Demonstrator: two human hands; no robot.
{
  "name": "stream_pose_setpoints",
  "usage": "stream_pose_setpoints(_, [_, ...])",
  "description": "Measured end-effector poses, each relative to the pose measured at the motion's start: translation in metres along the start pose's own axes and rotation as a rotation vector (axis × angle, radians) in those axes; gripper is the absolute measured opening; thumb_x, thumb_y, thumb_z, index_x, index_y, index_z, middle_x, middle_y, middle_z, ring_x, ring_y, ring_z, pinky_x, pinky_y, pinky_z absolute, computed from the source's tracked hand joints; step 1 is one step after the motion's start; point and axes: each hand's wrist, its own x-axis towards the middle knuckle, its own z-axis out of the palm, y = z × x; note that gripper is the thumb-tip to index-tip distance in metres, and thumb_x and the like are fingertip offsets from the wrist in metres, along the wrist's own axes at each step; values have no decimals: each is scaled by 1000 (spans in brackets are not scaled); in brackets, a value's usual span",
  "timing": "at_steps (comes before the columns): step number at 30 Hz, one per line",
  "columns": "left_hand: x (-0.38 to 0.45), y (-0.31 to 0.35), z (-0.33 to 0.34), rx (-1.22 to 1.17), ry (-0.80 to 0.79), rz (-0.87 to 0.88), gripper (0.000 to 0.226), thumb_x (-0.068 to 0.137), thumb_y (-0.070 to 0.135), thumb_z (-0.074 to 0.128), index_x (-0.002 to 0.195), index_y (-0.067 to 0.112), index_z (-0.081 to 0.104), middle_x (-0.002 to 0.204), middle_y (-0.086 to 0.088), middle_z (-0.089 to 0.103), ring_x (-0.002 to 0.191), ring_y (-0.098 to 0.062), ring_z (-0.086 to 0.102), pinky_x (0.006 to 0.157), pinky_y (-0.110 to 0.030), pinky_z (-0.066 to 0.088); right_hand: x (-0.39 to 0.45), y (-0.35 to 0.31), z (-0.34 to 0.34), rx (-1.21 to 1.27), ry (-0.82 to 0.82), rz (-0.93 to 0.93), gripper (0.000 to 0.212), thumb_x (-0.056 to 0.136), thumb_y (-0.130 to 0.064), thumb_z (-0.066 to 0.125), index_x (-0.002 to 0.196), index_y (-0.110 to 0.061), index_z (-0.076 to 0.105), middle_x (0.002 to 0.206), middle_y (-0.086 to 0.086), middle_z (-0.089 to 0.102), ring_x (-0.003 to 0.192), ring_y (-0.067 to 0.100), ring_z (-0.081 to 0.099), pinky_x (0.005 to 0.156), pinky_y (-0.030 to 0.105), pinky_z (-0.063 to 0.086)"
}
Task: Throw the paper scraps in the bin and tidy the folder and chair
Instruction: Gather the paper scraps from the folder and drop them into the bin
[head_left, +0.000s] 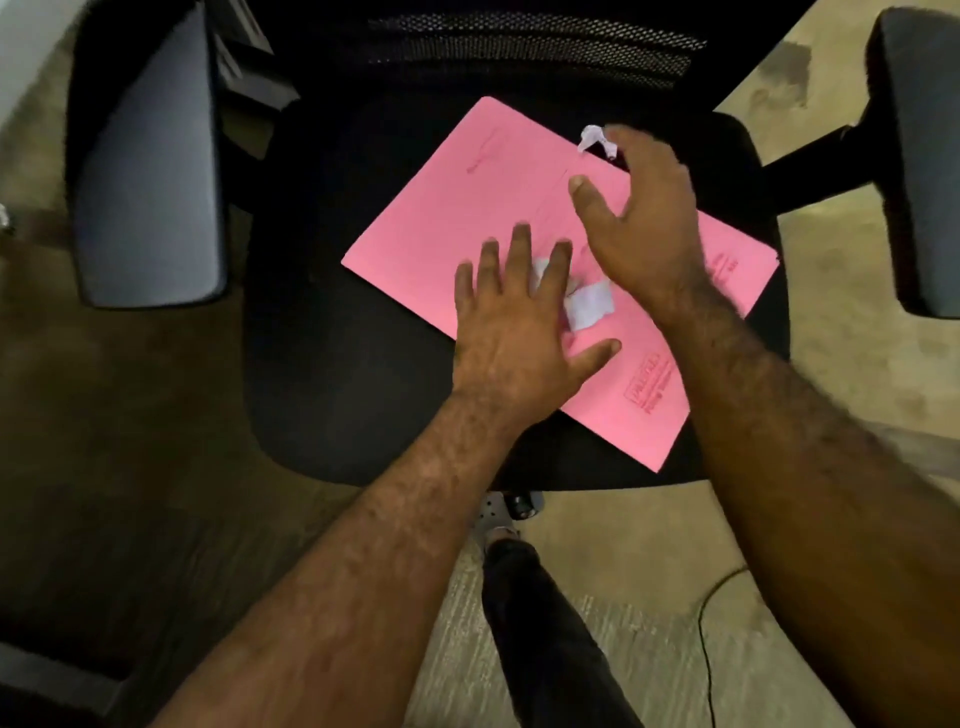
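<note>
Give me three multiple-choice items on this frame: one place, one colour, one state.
1. Where does the folder lie?
A. on the chair seat
B. on the floor
C. on an armrest

2. What colour is the folder?
A. blue
B. pink
C. green

3. How is the left hand?
A. clenched in a fist
B. out of view
C. open, fingers spread over a paper scrap

Answers:
1. A, the black seat shows on all sides of it.
2. B, its face is pink.
3. C, the white scrap shows beside its fingers.
</note>
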Motion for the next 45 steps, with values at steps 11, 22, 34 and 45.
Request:
stream_pose_setpoints(11, [49,8,31,43,185,105,27,93,33,55,106,10,63,103,-12,61,88,-30,56,65,-39,45,79,38,30,-389,-147,-147,29,96,-12,50,121,-5,62,134,17,55,125,29,48,104,37,38])
stream_pose_setpoints(22, [20,-42,-13,-226,509,-259,31,98,22,47,74,4,59,67,-7,56,53,-15,40,45,-29,31,21,-21,43,-2,190,-190,23,91,-6,50,106,-4,67,109,12,65,98,20,62,87,23,49])
stream_pose_setpoints(34, [-231,-113,-28,-229,601,-856,35,98,21,51,65,11,50,59,0,45,50,-13,41,53,-18,23,-178,-170,102,270,-296,-380,16,88,-17,64,82,-12,49,84,0,47,74,25,54,61,43,49])
stream_pose_setpoints(45, [-504,-165,28,-305,606,-1564,40,98,37,46,70,9,52,64,-9,58,60,-29,55,53,-33,34,-421,-232,216,334,-1003,-324,21,82,-7,72,91,-20,59,91,-2,60,73,6,55,66,17,44])
